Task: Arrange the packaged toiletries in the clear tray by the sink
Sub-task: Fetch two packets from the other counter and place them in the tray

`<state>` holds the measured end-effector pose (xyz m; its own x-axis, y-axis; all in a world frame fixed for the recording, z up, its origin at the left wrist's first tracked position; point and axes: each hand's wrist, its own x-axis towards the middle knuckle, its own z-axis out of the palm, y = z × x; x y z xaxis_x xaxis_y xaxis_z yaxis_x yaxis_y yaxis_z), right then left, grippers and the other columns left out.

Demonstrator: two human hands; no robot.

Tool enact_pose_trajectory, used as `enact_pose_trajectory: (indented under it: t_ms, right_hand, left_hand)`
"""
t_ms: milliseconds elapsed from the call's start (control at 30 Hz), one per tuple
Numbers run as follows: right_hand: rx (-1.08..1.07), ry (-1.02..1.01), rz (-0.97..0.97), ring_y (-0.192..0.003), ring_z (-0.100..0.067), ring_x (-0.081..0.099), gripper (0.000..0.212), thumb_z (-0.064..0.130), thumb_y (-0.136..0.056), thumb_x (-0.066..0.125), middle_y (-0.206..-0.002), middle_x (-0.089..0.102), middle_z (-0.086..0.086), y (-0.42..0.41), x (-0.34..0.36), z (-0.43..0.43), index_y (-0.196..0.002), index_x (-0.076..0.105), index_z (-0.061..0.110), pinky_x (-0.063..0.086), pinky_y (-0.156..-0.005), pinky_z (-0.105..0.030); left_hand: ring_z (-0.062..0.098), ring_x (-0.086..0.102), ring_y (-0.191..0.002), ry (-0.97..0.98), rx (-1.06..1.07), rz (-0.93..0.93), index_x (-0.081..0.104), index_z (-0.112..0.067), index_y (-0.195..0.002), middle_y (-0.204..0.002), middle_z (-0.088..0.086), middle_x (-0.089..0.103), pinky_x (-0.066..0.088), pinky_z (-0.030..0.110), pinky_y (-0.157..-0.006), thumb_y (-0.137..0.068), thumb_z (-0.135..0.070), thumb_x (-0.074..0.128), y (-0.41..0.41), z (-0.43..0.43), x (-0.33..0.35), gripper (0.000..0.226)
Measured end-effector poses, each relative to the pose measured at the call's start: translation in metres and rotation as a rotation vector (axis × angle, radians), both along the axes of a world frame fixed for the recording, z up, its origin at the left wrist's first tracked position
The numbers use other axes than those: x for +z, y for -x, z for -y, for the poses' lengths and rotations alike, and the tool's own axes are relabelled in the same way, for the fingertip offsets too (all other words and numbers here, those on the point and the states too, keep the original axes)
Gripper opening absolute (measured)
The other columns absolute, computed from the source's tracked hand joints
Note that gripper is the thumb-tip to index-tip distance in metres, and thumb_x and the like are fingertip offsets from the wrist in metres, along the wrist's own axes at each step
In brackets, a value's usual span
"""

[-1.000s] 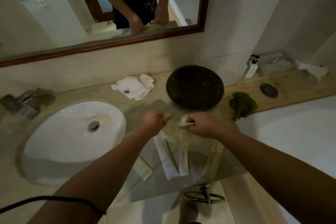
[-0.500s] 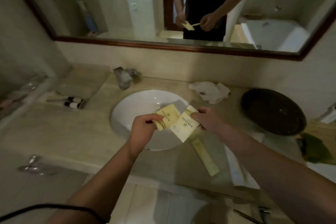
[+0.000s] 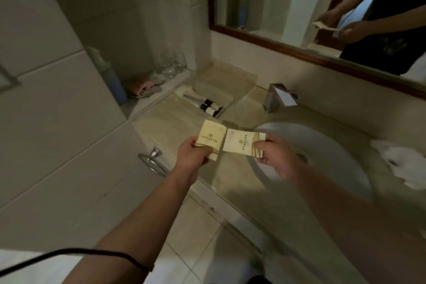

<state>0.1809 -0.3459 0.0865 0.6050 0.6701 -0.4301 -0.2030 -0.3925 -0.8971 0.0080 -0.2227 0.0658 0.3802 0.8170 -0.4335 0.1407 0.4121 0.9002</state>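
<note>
My left hand (image 3: 194,153) pinches a cream toiletry packet (image 3: 211,137) by its lower edge. My right hand (image 3: 275,157) grips a second cream packet (image 3: 241,143) by its right end. Both packets are held side by side above the counter, just left of the white sink (image 3: 322,157). The clear tray (image 3: 221,85) lies on the counter beyond the packets, against the back wall. Two small dark-capped bottles (image 3: 208,106) lie inside it near its front.
A chrome faucet (image 3: 280,97) stands behind the sink. Clear glasses (image 3: 171,64) and a folded pink cloth (image 3: 143,87) sit on a ledge at the left. A crumpled white cloth (image 3: 401,163) lies right of the sink. A chrome towel ring (image 3: 153,159) hangs below the counter edge.
Both hands lifted a packet each from the counter right of the sink and carried them left across the basin. My view swung left, bringing the clear tray into sight.
</note>
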Motion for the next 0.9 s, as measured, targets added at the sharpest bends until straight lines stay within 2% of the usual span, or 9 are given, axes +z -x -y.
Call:
enact_pose_trajectory:
  t_ms: [67, 167, 300, 433, 533, 667, 767, 800, 900]
  right_hand:
    - [0.03, -0.016, -0.034, -0.09, -0.024, 0.07, 0.014, 0.004, -0.091, 0.058, -0.101, 0.073, -0.012, -0.004, -0.004, -0.026, -0.095, 0.066, 0.015, 0.054, -0.074, -0.035]
    - [0.039, -0.028, -0.078, -0.09, -0.026, 0.068, 0.011, 0.003, -0.091, 0.057, -0.1, 0.07, -0.013, -0.018, -0.009, -0.065, -0.095, 0.061, 0.012, 0.054, -0.07, -0.033]
    - [0.051, -0.035, -0.127, -0.093, -0.029, 0.067, 0.013, 0.0, -0.091, 0.056, -0.101, 0.069, -0.014, -0.041, -0.019, -0.107, -0.093, 0.06, 0.012, 0.054, -0.083, -0.041]
    - [0.038, -0.013, -0.161, -0.09, -0.027, 0.066, 0.019, 0.001, -0.09, 0.058, -0.106, 0.068, -0.015, -0.061, -0.029, -0.14, -0.108, 0.057, 0.007, 0.054, -0.069, -0.033]
    - [0.02, 0.018, -0.195, -0.088, -0.024, 0.067, 0.027, 0.004, -0.091, 0.058, -0.11, 0.068, -0.014, -0.076, -0.035, -0.161, -0.118, 0.057, 0.004, 0.052, -0.064, -0.03]
    - [0.014, 0.101, -0.105, -0.081, -0.02, 0.069, 0.024, 0.009, -0.088, 0.062, -0.1, 0.072, -0.011, -0.094, -0.044, -0.189, -0.113, 0.064, 0.006, 0.05, -0.059, -0.027]
    - [-0.063, 0.152, -0.064, -0.083, -0.023, 0.069, 0.027, 0.015, -0.085, 0.065, -0.099, 0.072, -0.012, -0.103, -0.048, -0.21, -0.111, 0.067, 0.008, 0.056, -0.067, -0.037]
    - [-0.089, 0.172, -0.046, -0.082, -0.024, 0.068, 0.029, 0.018, -0.083, 0.066, -0.098, 0.071, -0.013, -0.106, -0.048, -0.217, -0.11, 0.066, 0.009, 0.055, -0.069, -0.039]
    - [-0.179, 0.23, -0.046, -0.072, -0.023, 0.06, 0.021, 0.016, -0.087, 0.066, -0.087, 0.068, -0.016, -0.109, -0.047, -0.237, -0.105, 0.063, 0.007, 0.049, -0.061, -0.035]
  left_hand:
    - [0.024, 0.066, -0.085, 0.069, 0.031, 0.005, 0.061, -0.012, -0.092, -0.1, 0.013, 0.069, 0.055, 0.037, -0.075, -0.082, 0.006, 0.059, -0.003, -0.017, 0.0, 0.02]
    - [0.017, 0.063, -0.081, 0.096, 0.037, -0.045, 0.064, -0.012, -0.096, -0.096, 0.005, 0.071, 0.045, 0.029, -0.066, -0.08, 0.001, 0.062, -0.014, -0.047, 0.0, 0.021]
    - [0.015, 0.056, -0.067, 0.116, 0.06, -0.111, 0.064, -0.014, -0.092, -0.085, 0.005, 0.069, 0.036, 0.027, -0.056, -0.078, 0.004, 0.064, -0.035, -0.088, 0.0, 0.022]
    - [0.015, 0.062, -0.076, 0.15, 0.072, -0.097, 0.062, -0.013, -0.103, -0.091, 0.004, 0.069, 0.048, 0.029, -0.063, -0.082, 0.002, 0.064, -0.058, -0.125, -0.002, 0.026]
    - [0.016, 0.062, -0.075, 0.216, 0.128, -0.054, 0.063, -0.011, -0.107, -0.089, 0.004, 0.068, 0.048, 0.029, -0.059, -0.089, -0.011, 0.06, -0.075, -0.152, -0.005, 0.018]
    - [0.015, 0.06, -0.073, 0.197, 0.138, -0.1, 0.064, -0.013, -0.099, -0.086, 0.003, 0.067, 0.044, 0.028, -0.059, -0.09, -0.017, 0.06, -0.097, -0.198, -0.014, 0.011]
    - [0.014, 0.059, -0.071, 0.215, 0.077, -0.098, 0.064, -0.015, -0.089, -0.081, 0.003, 0.065, 0.043, 0.027, -0.058, -0.088, -0.013, 0.063, -0.117, -0.233, -0.021, 0.003]
    - [0.015, 0.06, -0.073, 0.218, 0.053, -0.105, 0.064, -0.014, -0.091, -0.083, 0.004, 0.066, 0.044, 0.027, -0.059, -0.086, -0.013, 0.065, -0.124, -0.246, -0.023, 0.004]
    - [0.019, 0.063, -0.077, 0.217, 0.021, -0.176, 0.065, -0.007, -0.103, -0.086, 0.008, 0.068, 0.046, 0.029, -0.06, -0.083, -0.015, 0.069, -0.143, -0.279, -0.034, 0.022]
